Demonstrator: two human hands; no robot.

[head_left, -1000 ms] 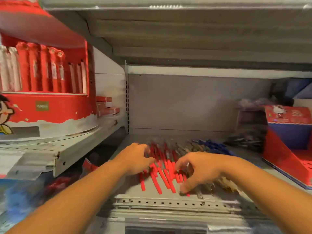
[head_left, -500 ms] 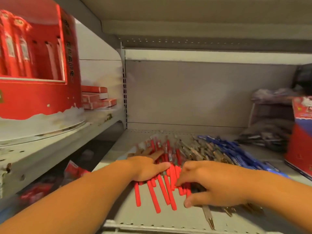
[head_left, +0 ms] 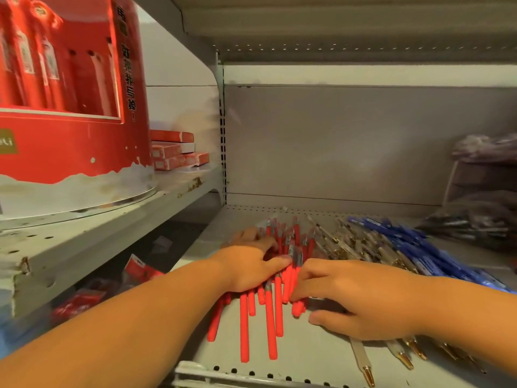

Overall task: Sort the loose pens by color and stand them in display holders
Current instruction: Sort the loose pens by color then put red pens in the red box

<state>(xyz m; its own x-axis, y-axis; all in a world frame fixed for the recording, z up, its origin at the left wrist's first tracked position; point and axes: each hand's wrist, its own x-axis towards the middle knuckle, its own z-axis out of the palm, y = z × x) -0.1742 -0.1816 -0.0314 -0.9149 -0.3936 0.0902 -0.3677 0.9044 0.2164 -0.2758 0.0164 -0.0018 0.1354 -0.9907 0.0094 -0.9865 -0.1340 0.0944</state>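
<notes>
A heap of loose red pens [head_left: 270,326] lies on the grey shelf [head_left: 307,357], pointing front to back. Right of it lie several clear pens with gold tips [head_left: 361,247], then a row of blue pens [head_left: 414,250]. My left hand [head_left: 249,264] rests palm down on the left side of the red heap, fingers spread over the pens. My right hand [head_left: 361,299] presses in from the right, fingers curled against the red pens and covering some clear ones. The two hands squeeze the red pens between them. A red display holder [head_left: 70,121] stands on the upper left shelf.
Small red boxes [head_left: 179,152] are stacked behind the red holder. A dark bag of pens [head_left: 475,219] and a grey container [head_left: 481,177] sit at the back right. Red packets [head_left: 140,270] lie on a lower shelf at left. An overhead shelf limits height.
The camera has moved closer and lower toward the shelf. Both hands have drawn nearer together, bunching the red pens between them.
</notes>
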